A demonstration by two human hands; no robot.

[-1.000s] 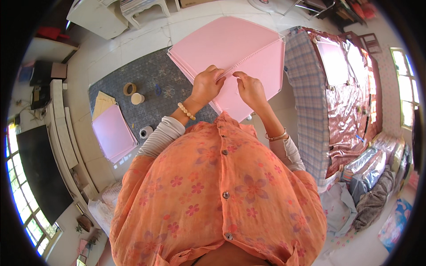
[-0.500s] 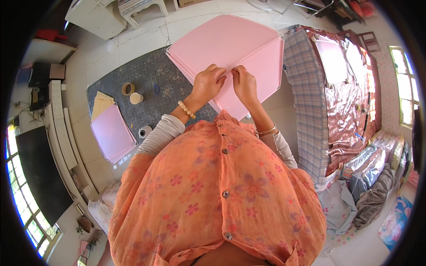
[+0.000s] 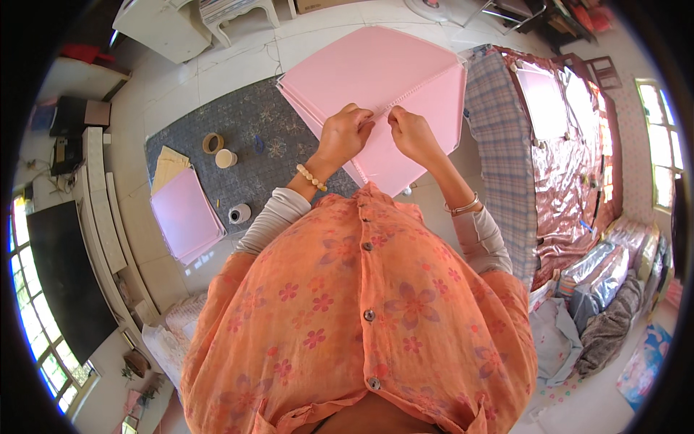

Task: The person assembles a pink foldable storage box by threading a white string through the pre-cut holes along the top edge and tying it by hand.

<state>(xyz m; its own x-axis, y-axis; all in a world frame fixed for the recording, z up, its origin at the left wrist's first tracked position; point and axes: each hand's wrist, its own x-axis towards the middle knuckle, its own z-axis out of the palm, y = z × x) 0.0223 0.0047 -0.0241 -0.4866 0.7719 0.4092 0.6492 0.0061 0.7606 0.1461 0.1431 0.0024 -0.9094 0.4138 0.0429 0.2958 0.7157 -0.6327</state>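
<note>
A large pink panel (image 3: 361, 61), several layers thick at its left edge, lies at an angle before me, with thin white trim at its corners. A narrow textured seam runs diagonally across it. My left hand (image 3: 345, 134) is closed in a pinch over the seam, wearing a beaded bracelet. Just to its right, my right hand (image 3: 416, 136) also pinches, thumb and forefinger pressed together above the pink surface. Whatever the fingertips hold is too small to make out. A short gap separates the two hands.
On the dark patterned tabletop (image 3: 249, 123) sit a tan tape roll (image 3: 212, 143), a pale round spool (image 3: 226, 159), a white cylindrical object (image 3: 239, 213) and a pink sheet stack (image 3: 184, 217) over tan paper (image 3: 170, 166). To the right hangs a plaid cloth (image 3: 499, 145).
My right hand has shifted a little right and its forearm has swung outward, widening the gap between the hands. The left hand stays near the seam. The whole view has shifted slightly.
</note>
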